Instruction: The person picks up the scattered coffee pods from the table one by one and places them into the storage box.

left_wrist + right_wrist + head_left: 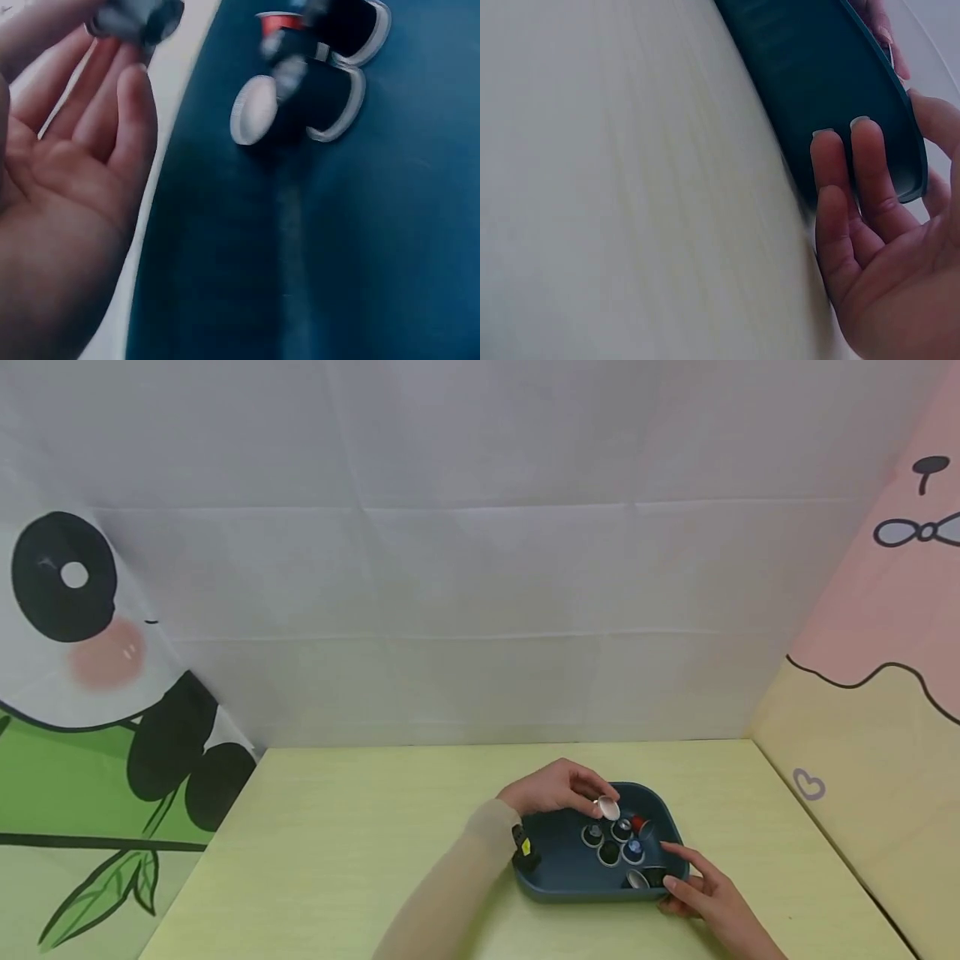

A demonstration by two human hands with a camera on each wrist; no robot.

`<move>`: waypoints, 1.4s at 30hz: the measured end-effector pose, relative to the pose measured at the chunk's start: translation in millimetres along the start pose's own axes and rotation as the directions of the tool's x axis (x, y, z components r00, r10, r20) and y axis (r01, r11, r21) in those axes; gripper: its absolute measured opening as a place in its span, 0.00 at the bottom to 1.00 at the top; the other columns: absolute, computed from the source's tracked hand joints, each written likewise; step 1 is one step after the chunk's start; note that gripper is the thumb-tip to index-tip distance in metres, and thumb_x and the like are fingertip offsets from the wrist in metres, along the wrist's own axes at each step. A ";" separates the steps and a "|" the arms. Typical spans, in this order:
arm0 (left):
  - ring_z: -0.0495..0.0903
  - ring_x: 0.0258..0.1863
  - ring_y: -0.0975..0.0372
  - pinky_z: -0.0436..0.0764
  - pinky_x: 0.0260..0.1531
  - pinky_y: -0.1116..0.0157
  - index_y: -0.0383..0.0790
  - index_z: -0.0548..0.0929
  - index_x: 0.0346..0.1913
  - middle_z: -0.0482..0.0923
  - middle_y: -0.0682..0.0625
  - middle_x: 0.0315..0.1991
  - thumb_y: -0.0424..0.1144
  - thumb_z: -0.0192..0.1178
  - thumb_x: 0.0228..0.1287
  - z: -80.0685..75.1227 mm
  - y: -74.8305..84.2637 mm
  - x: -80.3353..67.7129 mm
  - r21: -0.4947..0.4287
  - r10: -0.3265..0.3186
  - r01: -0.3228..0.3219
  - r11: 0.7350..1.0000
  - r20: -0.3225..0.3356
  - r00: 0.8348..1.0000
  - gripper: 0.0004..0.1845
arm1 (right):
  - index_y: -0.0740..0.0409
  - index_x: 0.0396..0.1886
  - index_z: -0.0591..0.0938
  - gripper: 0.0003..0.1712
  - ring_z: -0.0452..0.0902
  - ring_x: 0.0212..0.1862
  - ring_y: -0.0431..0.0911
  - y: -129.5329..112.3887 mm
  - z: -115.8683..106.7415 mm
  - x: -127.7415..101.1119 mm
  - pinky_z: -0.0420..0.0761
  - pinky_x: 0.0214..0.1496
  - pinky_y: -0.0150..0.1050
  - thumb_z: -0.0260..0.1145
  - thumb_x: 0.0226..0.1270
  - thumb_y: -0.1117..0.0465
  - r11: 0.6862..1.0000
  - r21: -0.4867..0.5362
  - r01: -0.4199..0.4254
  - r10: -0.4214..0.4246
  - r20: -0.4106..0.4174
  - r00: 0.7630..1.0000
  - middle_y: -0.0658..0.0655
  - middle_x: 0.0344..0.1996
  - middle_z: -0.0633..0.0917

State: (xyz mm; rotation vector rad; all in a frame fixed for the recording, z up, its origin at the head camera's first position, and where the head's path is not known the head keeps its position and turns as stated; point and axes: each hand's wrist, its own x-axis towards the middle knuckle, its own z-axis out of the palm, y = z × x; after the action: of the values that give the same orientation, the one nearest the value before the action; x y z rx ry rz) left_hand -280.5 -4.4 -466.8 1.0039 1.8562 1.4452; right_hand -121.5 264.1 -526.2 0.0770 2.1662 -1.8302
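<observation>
My left hand (561,787) pinches a coffee capsule (608,808) over the back of a dark blue tray (555,852), its pale round lid facing the head camera. In the left wrist view the same capsule (139,21) is a blurred grey shape at the fingertips. Below it, several capsules lie in the tray, among them a red one (638,823), a blue one (633,850) and a black one (609,853). My right hand (705,893) grips the tray's front right corner, with two fingertips against the outer wall (832,90) in the right wrist view.
The tray stands on a pale yellow table (360,843). Behind the table hangs a white cloth (480,610). Printed panels with cartoon figures flank it, a green and white one (90,777) at left and a pink and yellow one (870,735) at right.
</observation>
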 end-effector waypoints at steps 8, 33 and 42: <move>0.83 0.51 0.66 0.82 0.47 0.65 0.30 0.83 0.55 0.84 0.52 0.50 0.21 0.64 0.62 16.9 -7.7 6.2 -0.084 -0.106 0.123 0.989 0.180 0.978 0.18 | 0.19 0.54 0.74 0.22 0.84 0.34 0.49 2.4 -1.6 1.2 0.83 0.43 0.37 0.60 0.76 0.59 0.999 0.030 0.025 -0.025 0.021 0.999 0.65 0.33 0.85; 0.84 0.49 0.65 0.82 0.47 0.66 0.32 0.83 0.54 0.86 0.53 0.47 0.19 0.64 0.60 31.3 -10.5 12.7 -0.062 -0.175 0.201 0.978 0.293 0.940 0.19 | 0.15 0.52 0.74 0.25 0.84 0.34 0.49 -2.5 -1.2 -0.9 0.83 0.44 0.36 0.59 0.77 0.60 0.998 0.040 0.048 -0.050 0.041 0.998 0.66 0.34 0.85; 0.83 0.52 0.62 0.82 0.49 0.63 0.33 0.80 0.59 0.85 0.52 0.49 0.21 0.63 0.62 27.4 -3.8 11.8 -0.102 -0.118 0.152 0.983 0.282 0.952 0.21 | 0.17 0.52 0.74 0.24 0.85 0.35 0.48 -3.2 -2.1 -1.2 0.83 0.44 0.37 0.59 0.77 0.60 0.997 0.058 0.049 -0.052 0.047 0.998 0.66 0.34 0.86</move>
State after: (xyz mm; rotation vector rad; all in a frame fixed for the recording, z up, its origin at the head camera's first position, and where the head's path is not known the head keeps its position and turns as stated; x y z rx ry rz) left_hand -265.7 19.6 -477.2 0.9445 1.5842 1.2529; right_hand -121.5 265.7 -522.5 -0.0099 2.1017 -1.9009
